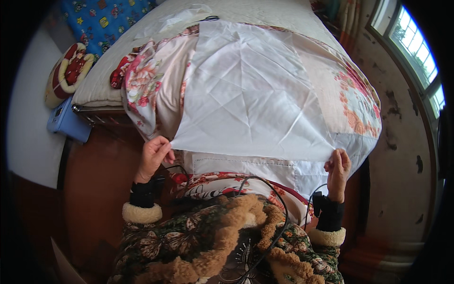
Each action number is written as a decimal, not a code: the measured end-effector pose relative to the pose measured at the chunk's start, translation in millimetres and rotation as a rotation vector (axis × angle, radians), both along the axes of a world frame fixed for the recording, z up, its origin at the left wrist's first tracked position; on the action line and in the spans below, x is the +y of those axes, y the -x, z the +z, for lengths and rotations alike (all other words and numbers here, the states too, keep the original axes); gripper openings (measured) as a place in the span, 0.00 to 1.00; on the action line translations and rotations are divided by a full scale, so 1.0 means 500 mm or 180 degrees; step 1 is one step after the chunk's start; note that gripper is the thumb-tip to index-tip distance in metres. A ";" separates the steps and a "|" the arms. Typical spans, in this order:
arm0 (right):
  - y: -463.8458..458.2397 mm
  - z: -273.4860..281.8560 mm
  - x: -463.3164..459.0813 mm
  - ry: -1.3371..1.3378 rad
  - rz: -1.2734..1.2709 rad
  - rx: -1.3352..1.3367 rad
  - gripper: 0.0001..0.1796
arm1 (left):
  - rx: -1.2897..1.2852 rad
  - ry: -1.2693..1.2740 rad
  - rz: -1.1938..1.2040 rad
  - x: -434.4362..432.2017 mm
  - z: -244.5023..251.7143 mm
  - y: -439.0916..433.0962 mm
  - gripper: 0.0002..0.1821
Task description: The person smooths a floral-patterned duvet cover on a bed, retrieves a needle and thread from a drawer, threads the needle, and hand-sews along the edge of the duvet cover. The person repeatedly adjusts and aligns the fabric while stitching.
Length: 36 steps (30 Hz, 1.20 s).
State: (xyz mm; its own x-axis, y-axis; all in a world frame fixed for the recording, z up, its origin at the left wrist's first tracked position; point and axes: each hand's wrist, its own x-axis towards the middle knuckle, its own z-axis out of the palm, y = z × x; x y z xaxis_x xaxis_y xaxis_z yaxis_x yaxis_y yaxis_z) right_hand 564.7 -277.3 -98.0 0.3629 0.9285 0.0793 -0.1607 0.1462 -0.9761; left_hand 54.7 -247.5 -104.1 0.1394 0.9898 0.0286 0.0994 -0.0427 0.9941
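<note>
A creased white cloth (248, 96) is stretched out before me, its near edge pulled nearly straight between my hands. My left hand (154, 156) pinches the near left corner between thumb and fingers. At the near right corner, my right hand (337, 170) grips the cloth the same way. Beneath it lies a floral fabric (145, 85), pink and cream with large flowers, spread over the bed's end and hanging down towards me. A pale stitched panel (244, 166) of fabric shows just below the white cloth's near edge.
Black-handled scissors (211, 18) and a thin white piece of fabric (181, 17) lie farther back on the cream mattress cover (262, 9). A blue plastic box (69, 120) with a red-and-cream cushioned item (69, 74) above it stands left. A black cable (280, 198) loops before my body. A barred window (415, 42) is at right.
</note>
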 end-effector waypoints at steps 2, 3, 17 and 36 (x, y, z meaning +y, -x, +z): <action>0.006 -0.004 -0.020 -0.0011 -0.0024 -0.0062 0.08 | -0.0168 0.0063 -0.0079 -0.013 0.001 0.014 0.07; 0.009 -0.006 -0.026 -0.0144 -0.0053 -0.0086 0.09 | -0.0166 0.0055 -0.0126 -0.018 0.002 0.023 0.10; 0.039 -0.148 -0.133 0.0855 0.0120 -0.1141 0.11 | 0.1330 0.0580 -0.0628 -0.068 -0.142 0.076 0.09; 0.029 -0.160 -0.066 0.1157 0.0293 -0.1607 0.09 | 0.2856 -0.1240 0.3416 0.350 -0.136 0.257 0.23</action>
